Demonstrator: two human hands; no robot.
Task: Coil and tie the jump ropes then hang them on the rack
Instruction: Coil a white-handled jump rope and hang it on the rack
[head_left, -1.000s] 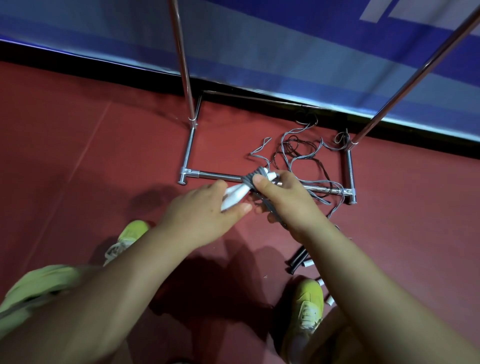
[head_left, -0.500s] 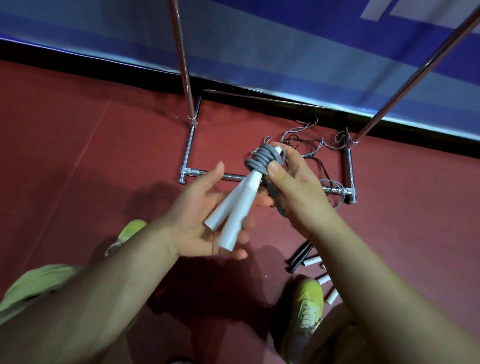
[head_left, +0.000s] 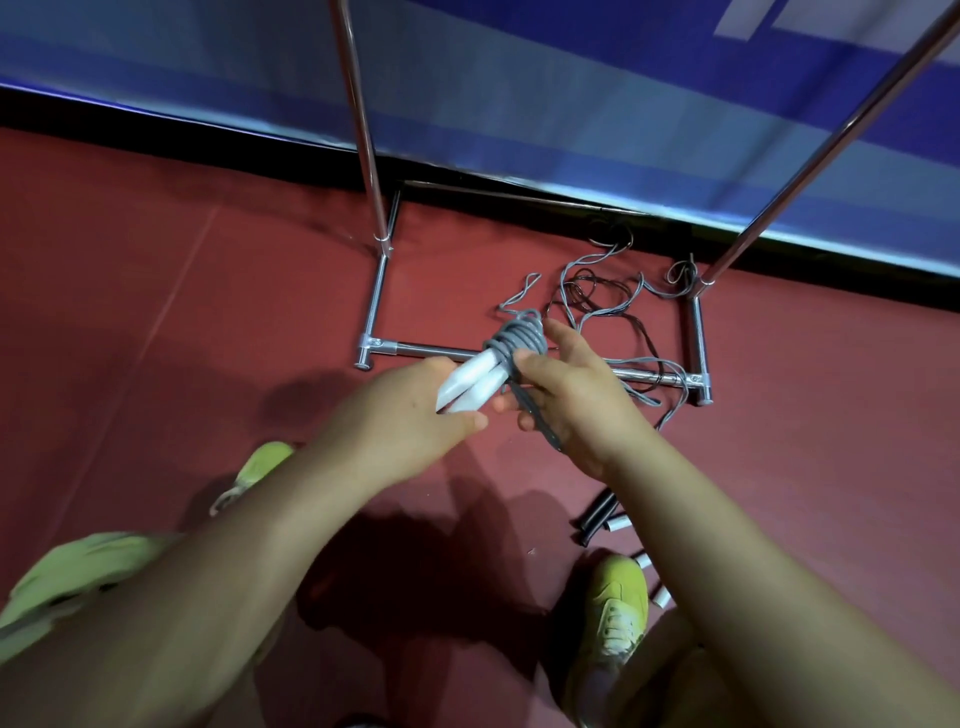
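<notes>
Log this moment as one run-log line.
left hand: holds white handles | right hand: grips grey coil | rack: bare

Two hands meet at one coiled grey jump rope with two white handles. One metal rack stands on the floor. Two yellow-green shoes show. Loose ropes lie tangled, number unclear.

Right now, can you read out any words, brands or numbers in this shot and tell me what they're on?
None can be read. The blue banner carries pale shapes at its top right edge, cut off by the frame, unreadable. No print shows on the white handles, the rack or the green shoe.
</notes>
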